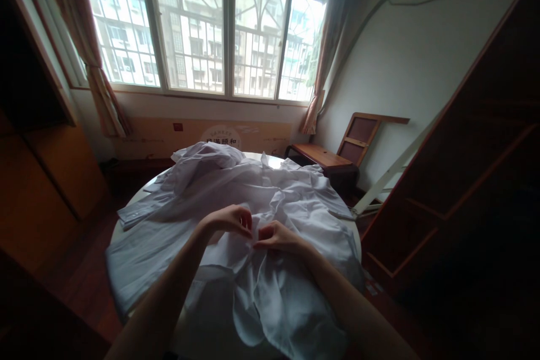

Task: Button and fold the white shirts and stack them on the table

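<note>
Two bare forearms reach in from the bottom edge and meet over the middle of the cloth. The left hand (pixel 231 219) is curled, knuckles up, its fingertips pinched together on a raised fold of the white shirt (pixel 270 191). The right hand (pixel 276 237) sits just beside it, almost touching, fingers drawn in and nipping the same ridge of fabric from the other side, so both hands are closed on the shirt with only a small bit of cloth between them.

The shirt lies rumpled and spread over a round pale desk (pixel 273 161), covering nearly all of it. Its lower part hangs over the near rim towards the person, and a sleeve with a buttoned cuff (pixel 130 215) stretches out flat to the left. The far part bunches into a mound near the desk's back edge.

Beyond the desk a long cardboard box (pixel 169 135) with printed characters leans against the wall under the sill. To the right of it stands a low wooden chair (pixel 337 149), its back tilted against the white wall. Dark wooden cabinets (pixel 54 169) flank the left side and open shelving (pixel 464 180) the right. Farthest off, a wide barred window (pixel 202 28) shows an apartment block outside, with a tied-back curtain (pixel 97 67) at its left.
</note>
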Available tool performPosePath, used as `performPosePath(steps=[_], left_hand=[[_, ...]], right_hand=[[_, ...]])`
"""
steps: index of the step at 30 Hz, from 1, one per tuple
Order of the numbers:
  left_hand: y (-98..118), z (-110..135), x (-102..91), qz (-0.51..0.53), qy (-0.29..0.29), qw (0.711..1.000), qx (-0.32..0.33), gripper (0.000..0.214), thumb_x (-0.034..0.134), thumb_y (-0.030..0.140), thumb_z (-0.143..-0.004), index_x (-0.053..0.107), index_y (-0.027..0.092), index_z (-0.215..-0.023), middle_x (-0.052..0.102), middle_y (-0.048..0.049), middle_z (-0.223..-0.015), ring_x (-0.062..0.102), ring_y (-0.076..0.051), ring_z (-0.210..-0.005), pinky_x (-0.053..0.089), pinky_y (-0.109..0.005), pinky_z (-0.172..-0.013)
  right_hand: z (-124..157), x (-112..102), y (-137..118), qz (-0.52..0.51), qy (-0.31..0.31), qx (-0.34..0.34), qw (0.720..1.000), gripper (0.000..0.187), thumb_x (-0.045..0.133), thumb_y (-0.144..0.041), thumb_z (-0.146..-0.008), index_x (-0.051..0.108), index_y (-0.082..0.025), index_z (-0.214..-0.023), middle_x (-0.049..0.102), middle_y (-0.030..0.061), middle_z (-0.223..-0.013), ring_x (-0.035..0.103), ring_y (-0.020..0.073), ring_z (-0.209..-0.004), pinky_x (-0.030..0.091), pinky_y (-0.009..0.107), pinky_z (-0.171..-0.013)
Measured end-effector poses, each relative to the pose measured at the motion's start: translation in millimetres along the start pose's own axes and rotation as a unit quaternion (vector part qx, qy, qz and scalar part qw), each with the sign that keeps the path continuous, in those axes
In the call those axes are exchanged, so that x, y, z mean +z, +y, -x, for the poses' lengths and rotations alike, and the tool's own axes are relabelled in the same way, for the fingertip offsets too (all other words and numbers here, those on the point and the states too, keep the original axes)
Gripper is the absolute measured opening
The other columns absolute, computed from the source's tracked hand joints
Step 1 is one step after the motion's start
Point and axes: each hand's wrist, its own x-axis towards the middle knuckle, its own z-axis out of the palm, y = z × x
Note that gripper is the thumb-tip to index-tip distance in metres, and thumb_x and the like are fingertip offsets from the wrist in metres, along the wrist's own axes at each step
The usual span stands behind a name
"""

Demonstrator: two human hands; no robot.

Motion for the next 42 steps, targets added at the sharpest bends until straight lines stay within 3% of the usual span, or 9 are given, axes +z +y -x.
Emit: performPosePath(steps=[4, 10, 19, 26, 32, 38, 42], left_hand=[[-11, -11, 12.9, -0.045, 0.011, 0.998, -0.041, 0.028, 0.075, 0.027, -0.048, 0.066, 0.015, -0.072, 0.054, 0.0041, -0.058, 0.047, -0.009, -0.051, 0.03, -0.018, -0.045], [-19, -17, 16.9, -0.022, -0.029, 0.999, -0.004, 0.015, 0.065, 0.023, -0.06, 0.071, 0.015, -0.072, 0.057, 0.0035, -0.054, 0.045, -0.008, -0.049, 0.03, -0.018, -0.045], [-16, -17, 21.1, -0.045, -0.008, 0.999, -0.012, 0.009, 0.06, 0.016, -0.057, 0.068, 0.014, -0.062, 0.051, 0.005, -0.047, 0.041, -0.007, -0.047, 0.027, -0.018, -0.045], [-5, -16, 19.5, 0.029, -0.002, 1.0, 0.001, 0.016, 0.057, 0.021, -0.062, 0.066, 0.011, -0.071, 0.049, 0.0043, -0.052, 0.042, -0.007, -0.049, 0.027, -0.017, -0.044], [-2, -14, 17.4, 0.125, -0.043, 0.991, 0.02, 0.018, 0.063, 0.027, -0.062, 0.062, 0.01, -0.07, 0.05, 0.004, -0.053, 0.041, -0.007, -0.05, 0.03, -0.018, -0.046], [1, -13, 18.4, 0.198, -0.05, 0.979, 0.027, 0.023, 0.068, 0.03, -0.058, 0.06, 0.011, -0.067, 0.053, 0.0029, -0.057, 0.045, -0.007, -0.052, 0.035, -0.02, -0.05], [-3, -22, 26.7, 0.212, 0.006, 0.977, 0.02, 0.024, 0.07, 0.029, -0.056, 0.058, 0.011, -0.067, 0.053, 0.0034, -0.056, 0.047, -0.008, -0.052, 0.036, -0.021, -0.05]], right_hand=[[0, -4, 0, -0.007, -0.037, -0.049, 0.998, 0.036, 0.075, -0.039, -0.057, 0.049, -0.015, -0.062, 0.042, -0.0066, -0.057, 0.039, 0.0057, -0.052, 0.03, 0.019, -0.047], [-3, -10, 6, -0.067, -0.111, -0.032, 0.991, 0.042, 0.08, -0.032, -0.051, 0.05, -0.016, -0.075, 0.047, -0.0055, -0.069, 0.042, 0.0076, -0.062, 0.034, 0.021, -0.055], [1, -12, 2, -0.066, -0.108, 0.001, 0.992, 0.035, 0.076, -0.027, -0.054, 0.049, -0.017, -0.074, 0.045, -0.0059, -0.067, 0.04, 0.0069, -0.058, 0.031, 0.02, -0.051], [-6, -10, 5, -0.101, -0.043, -0.04, 0.993, 0.018, 0.068, -0.024, -0.06, 0.053, -0.016, -0.066, 0.046, -0.0051, -0.063, 0.039, 0.0075, -0.059, 0.029, 0.022, -0.056], [1, -12, -3, -0.13, -0.011, -0.029, 0.991, 0.024, 0.074, -0.026, -0.056, 0.058, -0.014, -0.07, 0.052, -0.0044, -0.064, 0.043, 0.008, -0.059, 0.031, 0.022, -0.057], [3, -15, -3, -0.168, 0.163, -0.042, 0.971, 0.024, 0.074, -0.029, -0.055, 0.061, -0.015, -0.07, 0.055, -0.0027, -0.067, 0.047, 0.0093, -0.061, 0.035, 0.023, -0.061], [-6, -15, 3, -0.146, 0.275, -0.052, 0.949, 0.029, 0.077, -0.03, -0.048, 0.059, -0.016, -0.066, 0.056, -0.0019, -0.066, 0.049, 0.0119, -0.064, 0.038, 0.026, -0.064]])
